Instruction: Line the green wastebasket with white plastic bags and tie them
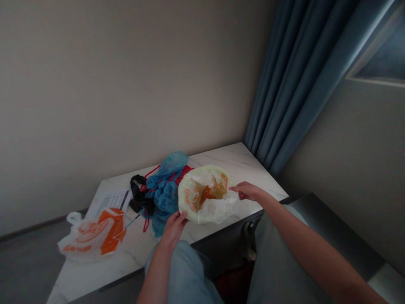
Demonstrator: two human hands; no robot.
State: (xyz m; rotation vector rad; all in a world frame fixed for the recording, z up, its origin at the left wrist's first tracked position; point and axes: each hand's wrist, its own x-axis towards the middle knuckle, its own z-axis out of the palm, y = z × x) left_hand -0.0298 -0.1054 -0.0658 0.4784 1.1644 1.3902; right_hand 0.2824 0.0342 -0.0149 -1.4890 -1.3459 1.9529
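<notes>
Here's a white counter (243, 160) veined in grey! Toward its front edge, a whitish bag (218, 211), pale yellow-green around the rim, orange print inside. Next to it, blue bags (166, 196), red cords (152, 170), a black bag (137, 190). Across at the left edge, a white carrier (90, 236) splashed orange! Far right corner: blue curtain (294, 76).
</notes>
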